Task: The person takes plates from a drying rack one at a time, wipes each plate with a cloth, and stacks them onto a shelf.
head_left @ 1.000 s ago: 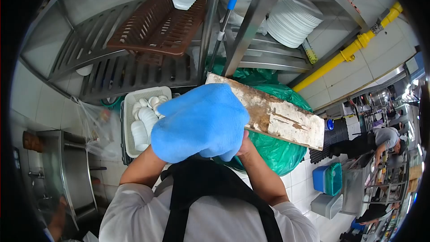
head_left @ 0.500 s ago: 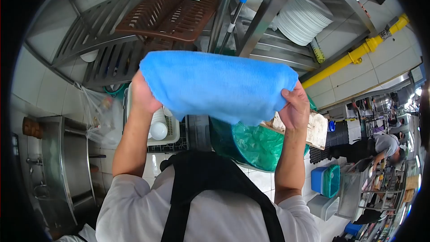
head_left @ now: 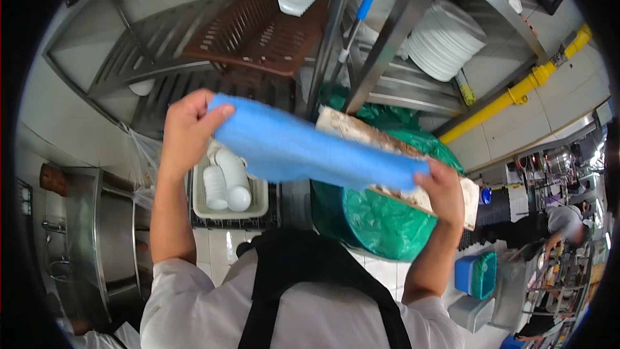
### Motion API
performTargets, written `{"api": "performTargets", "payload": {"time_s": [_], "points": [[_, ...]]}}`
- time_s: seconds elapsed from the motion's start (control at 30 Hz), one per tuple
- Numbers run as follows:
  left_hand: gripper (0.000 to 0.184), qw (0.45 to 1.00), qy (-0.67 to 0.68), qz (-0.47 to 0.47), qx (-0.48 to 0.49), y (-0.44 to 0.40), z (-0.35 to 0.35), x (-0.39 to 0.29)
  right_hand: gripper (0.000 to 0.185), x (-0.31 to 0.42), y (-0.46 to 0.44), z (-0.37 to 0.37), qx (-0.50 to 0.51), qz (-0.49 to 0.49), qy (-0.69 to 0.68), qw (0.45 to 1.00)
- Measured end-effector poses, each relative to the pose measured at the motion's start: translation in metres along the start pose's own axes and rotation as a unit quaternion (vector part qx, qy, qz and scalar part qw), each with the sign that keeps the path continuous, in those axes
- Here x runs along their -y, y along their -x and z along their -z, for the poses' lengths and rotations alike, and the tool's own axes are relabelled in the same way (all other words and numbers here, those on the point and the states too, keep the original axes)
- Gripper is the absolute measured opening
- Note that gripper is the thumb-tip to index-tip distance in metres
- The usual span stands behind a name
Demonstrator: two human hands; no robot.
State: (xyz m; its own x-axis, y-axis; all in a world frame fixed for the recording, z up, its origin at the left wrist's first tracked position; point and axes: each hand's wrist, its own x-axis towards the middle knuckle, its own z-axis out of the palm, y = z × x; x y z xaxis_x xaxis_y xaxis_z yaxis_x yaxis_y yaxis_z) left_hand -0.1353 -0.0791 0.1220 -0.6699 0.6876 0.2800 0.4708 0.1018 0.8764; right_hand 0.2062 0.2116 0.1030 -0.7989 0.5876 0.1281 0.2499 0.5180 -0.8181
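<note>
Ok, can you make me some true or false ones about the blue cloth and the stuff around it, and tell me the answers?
1. The left hand grips one end of the blue fabric cloth. True.
2. The right hand hangs free, away from the cloth. False: it holds the other end.
3. The round white plates are stacked on the grey metal shelf. True.
4. The long, round pipe is pink. False: it's yellow.
5. The cream rectangular plastic basket has small white dishes in it. True.
</note>
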Motion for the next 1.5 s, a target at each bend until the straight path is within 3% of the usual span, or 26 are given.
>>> {"api": "performTargets", "payload": {"time_s": [0.07, 0.1, 0.13, 0.17, 0.2, 0.23, 0.27, 0.37, 0.43, 0.47, 0.57, 0.77, 0.8, 0.83, 0.87, 0.97, 1.03, 1.1, 1.17, 1.2, 1.23, 1.3, 1.33, 1.4, 1.43, 1.5], "points": [[0.014, 1.000, -0.009, 0.007, 0.004, 0.008, 0.008, -0.009, 0.024, 0.011, 0.024, 0.017, 0.015, 0.100, -0.061, 0.993], [0.013, 0.991, 0.125, -0.035, 0.019, 0.010, 0.007, -0.014, 0.028, 0.011, 0.032, 0.024, 0.005, 0.176, -0.130, 0.976], [0.013, 0.963, 0.258, -0.075, 0.037, 0.008, 0.006, -0.019, 0.029, -0.006, 0.041, 0.023, -0.099, 0.129, -0.288, 0.944], [0.013, 0.963, 0.254, -0.082, 0.036, 0.003, 0.001, -0.028, 0.029, 0.003, 0.038, 0.014, -0.196, 0.076, -0.436, 0.875], [0.014, 0.958, 0.272, -0.074, 0.042, -0.004, -0.008, -0.041, 0.030, 0.005, 0.013, -0.004, -0.080, 0.294, -0.648, 0.698], [0.014, 0.953, 0.292, -0.069, 0.045, -0.012, -0.017, -0.052, 0.030, 0.014, -0.002, -0.025, 0.004, 0.323, -0.696, 0.642], [0.014, 0.964, 0.250, -0.064, 0.065, -0.024, -0.030, -0.057, 0.030, 0.019, -0.001, -0.048, 0.038, 0.283, -0.693, 0.662], [0.020, 0.983, 0.046, -0.078, 0.157, -0.077, -0.059, -0.031, 0.031, 0.043, 0.018, -0.118, 0.108, 0.059, -0.389, 0.913], [0.022, 0.979, -0.065, -0.158, 0.110, -0.114, -0.059, -0.027, 0.032, 0.059, 0.028, -0.135, 0.208, 0.070, -0.139, 0.966], [0.025, 0.957, -0.173, -0.222, 0.066, -0.133, -0.056, -0.026, 0.033, 0.064, 0.029, -0.136, 0.237, 0.098, -0.045, 0.966], [0.024, 0.938, -0.187, -0.289, -0.041, -0.212, -0.053, -0.012, 0.034, 0.064, 0.034, -0.140, 0.249, 0.141, 0.114, 0.951], [0.032, 0.858, -0.370, -0.348, -0.083, -0.374, -0.062, 0.035, 0.036, 0.043, 0.039, -0.163, 0.139, 0.116, 0.336, 0.924], [0.031, 0.844, -0.412, -0.335, -0.075, -0.402, -0.067, 0.047, 0.037, 0.036, 0.039, -0.174, 0.102, 0.106, 0.364, 0.920], [0.032, 0.846, -0.493, -0.203, 0.022, -0.410, -0.068, 0.030, 0.037, 0.031, 0.038, -0.188, 0.059, 0.100, 0.393, 0.912], [0.032, 0.851, -0.480, -0.216, 0.001, -0.453, -0.075, 0.066, 0.038, 0.025, 0.037, -0.201, 0.006, 0.093, 0.424, 0.901], [0.046, 0.774, -0.464, -0.428, -0.052, -0.516, -0.075, 0.112, 0.039, 0.008, 0.051, -0.223, -0.108, 0.006, 0.486, 0.868], [0.036, 0.748, -0.521, -0.401, -0.089, -0.534, -0.091, 0.114, 0.053, -0.003, 0.062, -0.228, 0.067, -0.216, 0.324, 0.918], [0.038, 0.811, -0.526, -0.258, 0.008, -0.494, -0.088, 0.057, 0.053, 0.044, 0.070, -0.198, 0.082, -0.245, 0.358, 0.897], [0.035, 0.803, -0.541, -0.249, -0.006, -0.508, -0.089, 0.066, 0.052, 0.064, 0.080, -0.180, 0.005, -0.367, 0.311, 0.877], [0.032, 0.794, -0.561, -0.233, -0.020, -0.517, -0.089, 0.069, 0.046, 0.026, 0.084, -0.167, 0.232, -0.260, 0.303, 0.887], [0.032, 0.794, -0.559, -0.238, -0.021, -0.515, -0.086, 0.064, 0.046, 0.037, 0.079, -0.160, 0.228, -0.262, 0.303, 0.888], [0.031, 0.784, -0.583, -0.215, 0.009, -0.505, -0.073, 0.054, 0.038, 0.073, 0.073, -0.149, 0.187, -0.391, 0.248, 0.866], [0.031, 0.782, -0.586, -0.214, 0.013, -0.506, -0.066, 0.054, 0.038, 0.077, 0.075, -0.145, 0.191, -0.392, 0.244, 0.866], [0.023, 0.788, -0.531, -0.283, -0.129, -0.517, -0.041, 0.067, 0.021, 0.083, 0.080, -0.138, 0.160, -0.243, 0.331, 0.898], [0.023, 0.785, -0.539, -0.276, -0.130, -0.537, -0.027, 0.085, 0.021, 0.089, 0.081, -0.133, 0.168, -0.236, 0.329, 0.899], [0.031, 0.769, -0.425, -0.423, -0.222, -0.574, 0.015, 0.127, 0.024, 0.104, 0.078, -0.122, 0.034, -0.062, 0.389, 0.918]]}}
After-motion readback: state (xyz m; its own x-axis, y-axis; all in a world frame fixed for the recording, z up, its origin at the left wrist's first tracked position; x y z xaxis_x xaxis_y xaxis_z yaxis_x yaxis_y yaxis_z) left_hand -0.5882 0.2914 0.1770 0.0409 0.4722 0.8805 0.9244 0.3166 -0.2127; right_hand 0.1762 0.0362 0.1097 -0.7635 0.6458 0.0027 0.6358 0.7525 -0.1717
